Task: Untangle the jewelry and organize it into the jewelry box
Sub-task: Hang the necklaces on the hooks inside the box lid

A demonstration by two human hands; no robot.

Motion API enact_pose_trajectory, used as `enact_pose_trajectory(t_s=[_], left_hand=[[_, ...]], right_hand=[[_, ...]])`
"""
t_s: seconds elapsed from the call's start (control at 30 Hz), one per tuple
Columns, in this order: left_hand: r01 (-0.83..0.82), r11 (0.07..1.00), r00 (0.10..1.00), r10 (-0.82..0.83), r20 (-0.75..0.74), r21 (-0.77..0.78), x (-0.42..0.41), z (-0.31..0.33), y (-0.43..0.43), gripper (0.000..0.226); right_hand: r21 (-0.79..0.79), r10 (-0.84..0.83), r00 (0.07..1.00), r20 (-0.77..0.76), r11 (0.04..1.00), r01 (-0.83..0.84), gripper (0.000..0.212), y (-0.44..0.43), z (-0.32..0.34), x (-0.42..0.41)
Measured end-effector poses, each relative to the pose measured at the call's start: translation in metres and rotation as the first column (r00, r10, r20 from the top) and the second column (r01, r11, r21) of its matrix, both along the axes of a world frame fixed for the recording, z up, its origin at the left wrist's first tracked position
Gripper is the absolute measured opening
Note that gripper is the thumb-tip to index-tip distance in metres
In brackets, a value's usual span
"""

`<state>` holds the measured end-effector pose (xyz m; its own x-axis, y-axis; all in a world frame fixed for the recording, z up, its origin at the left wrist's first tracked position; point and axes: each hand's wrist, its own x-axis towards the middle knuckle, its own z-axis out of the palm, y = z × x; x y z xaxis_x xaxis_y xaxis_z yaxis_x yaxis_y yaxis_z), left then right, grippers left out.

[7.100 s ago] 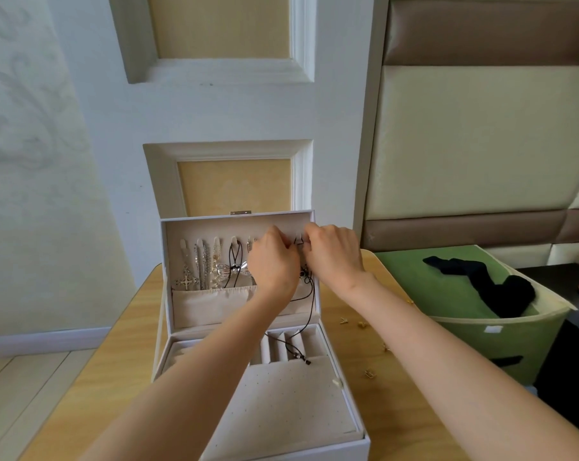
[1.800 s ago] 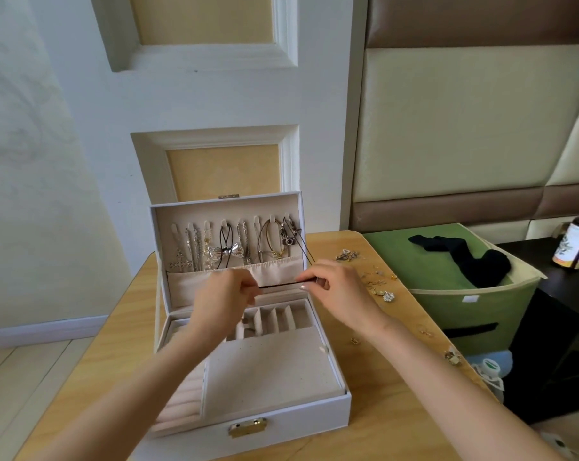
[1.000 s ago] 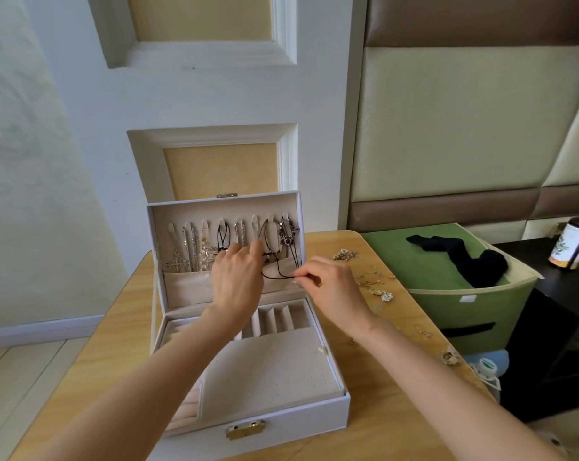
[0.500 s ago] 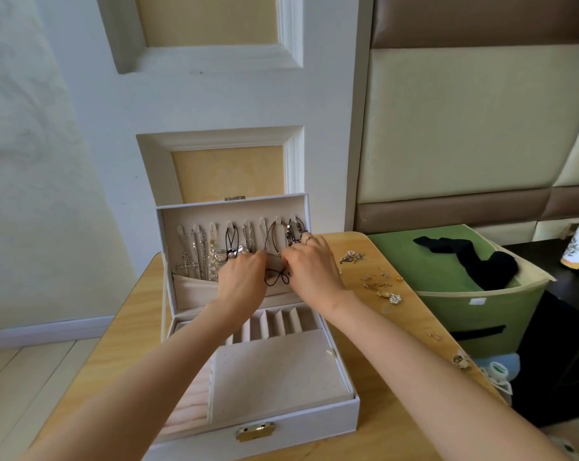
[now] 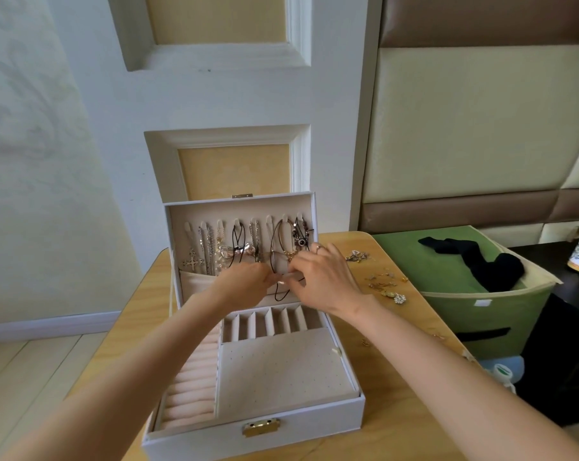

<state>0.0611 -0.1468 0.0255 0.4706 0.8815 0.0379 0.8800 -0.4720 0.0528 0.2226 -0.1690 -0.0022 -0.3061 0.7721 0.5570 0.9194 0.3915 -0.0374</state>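
Jewelry box [image 5: 301, 427] sits open on the wooden table [image 5: 398, 410], lid [image 5: 241, 209] upright against the wall. The hooks in the lid are loaded with a cross pendant [image 5: 192, 262] at far left, chains in the middle and a camera charm [image 5: 300, 241] at far right. Both our hands are up at the lid pocket [image 5: 195, 284], fingertips nearly touching. Left hand [image 5: 245, 284] has its fingers curled, pinching the pocket's top edge. Right hand [image 5: 318, 277] has thumb and forefinger pinched where the black cord necklace [image 5: 276, 296] crosses that edge; the exact contact is hidden by the fingers. The cord hangs from a right-side hook, and its lower loop dangles outside the pocket, between our hands. In the base tray there are ring rolls [image 5: 191, 390] on the left, divider slots [image 5: 268, 324] at the back and an earring panel [image 5: 281, 371] in front. Loose jewelry [image 5: 386, 286] is scattered on the table right of the box. A green basket [image 5: 481, 311] beside the table holds a black garment [image 5: 494, 271].
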Motion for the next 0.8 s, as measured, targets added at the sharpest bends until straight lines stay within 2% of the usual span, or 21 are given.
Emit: enact_pose_trajectory(t_s=[0.07,0.17,0.3,0.4,0.5,0.57,0.67,0.73,0.8], left_hand=[[-0.028,0.998,1.0,0.028,0.002,0.053,0.004,-0.001,-0.002,0.043],[-0.092,0.981,0.996,0.092,0.012,0.17,0.008,-0.006,0.0,0.033],[-0.033,0.993,0.998,0.026,0.06,0.117,-0.003,-0.004,0.003,0.027],[0.043,0.993,0.998,-0.047,0.041,0.108,-0.007,0.0,0.001,0.022],[0.062,0.996,0.998,-0.06,-0.031,0.059,-0.007,0.003,-0.001,0.039],[0.053,0.998,0.998,-0.051,-0.04,0.046,-0.006,0.003,0.0,0.045],[-0.011,0.983,1.0,0.007,0.02,0.184,-0.005,0.001,-0.002,0.026],[-0.03,0.971,0.999,0.022,0.038,0.237,-0.003,-0.001,-0.003,0.028],[-0.039,0.961,0.998,0.024,0.059,0.274,-0.001,-0.004,-0.004,0.029]], right_hand=[[0.005,-0.009,0.999,-0.036,1.0,0.009,0.022,0.003,0.001,-0.003],[0.0,0.022,0.999,-0.029,1.0,-0.022,0.018,0.002,-0.002,-0.007],[-0.095,0.108,0.989,-0.099,0.988,-0.118,0.027,-0.006,0.001,0.004],[-0.195,0.134,0.988,-0.083,0.97,-0.148,0.034,-0.009,0.009,0.012],[-0.244,0.149,0.986,-0.071,0.956,-0.162,0.041,-0.006,0.011,0.016],[-0.217,0.167,0.984,-0.064,0.96,-0.177,0.035,-0.001,0.008,0.017],[-0.053,0.178,0.979,-0.096,0.981,-0.184,0.016,0.003,0.003,0.013],[0.086,0.158,0.983,-0.088,0.985,-0.151,0.014,0.002,0.0,0.008],[0.146,0.143,0.986,-0.083,0.981,-0.13,0.015,0.004,-0.002,0.005]])
